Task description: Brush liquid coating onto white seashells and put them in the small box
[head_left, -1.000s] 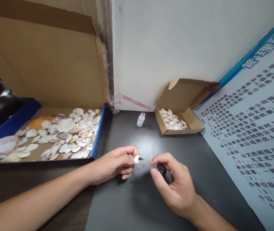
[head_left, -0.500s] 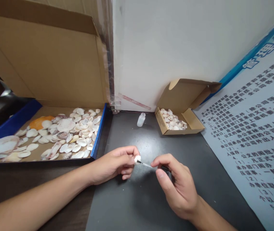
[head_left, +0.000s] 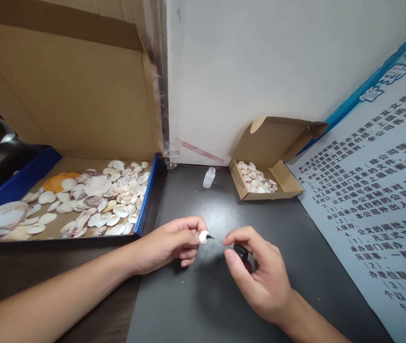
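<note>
Between thumb and fingertips, my left hand (head_left: 176,243) pinches a small white ridged shell (head_left: 203,237). My right hand (head_left: 262,274) curls around the black cap (head_left: 241,254) of a small brush. The brush's dark tip (head_left: 209,237) meets the shell's right side; its thin stem is faint between the hands. Behind them, an uncapped clear bottle (head_left: 209,178) with whitish contents stands on the dark table.
At the left, a large blue-edged box (head_left: 145,195) with its lid raised holds several shells. A small open cardboard box (head_left: 240,183) of shells sits back right. A printed board (head_left: 377,190) leans in along the right.
The black cap has turned in my right hand and shows more, while the brush tip has shifted slightly on the shell. My left hand has barely moved.
</note>
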### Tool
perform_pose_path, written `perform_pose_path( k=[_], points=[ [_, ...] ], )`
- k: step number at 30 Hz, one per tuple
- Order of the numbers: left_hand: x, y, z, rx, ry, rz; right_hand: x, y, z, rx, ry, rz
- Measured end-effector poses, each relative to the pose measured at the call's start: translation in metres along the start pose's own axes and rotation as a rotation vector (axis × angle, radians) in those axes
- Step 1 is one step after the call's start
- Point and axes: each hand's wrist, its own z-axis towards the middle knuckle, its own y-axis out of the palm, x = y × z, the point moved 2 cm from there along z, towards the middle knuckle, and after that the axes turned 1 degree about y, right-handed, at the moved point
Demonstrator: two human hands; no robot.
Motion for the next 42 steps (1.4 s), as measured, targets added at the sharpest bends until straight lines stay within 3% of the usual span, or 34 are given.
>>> perform_pose_path(
  k=[34,42],
  points=[
    [-0.0007,-0.0009,0.0001,-0.005,-0.004,-0.008,-0.0011,-0.0011,0.0032,0.063,0.016,-0.039],
    [-0.001,-0.0014,0.0004,-0.009,-0.003,-0.014,-0.0019,-0.0006,0.0023,-0.014,-0.032,0.012]
  ],
)
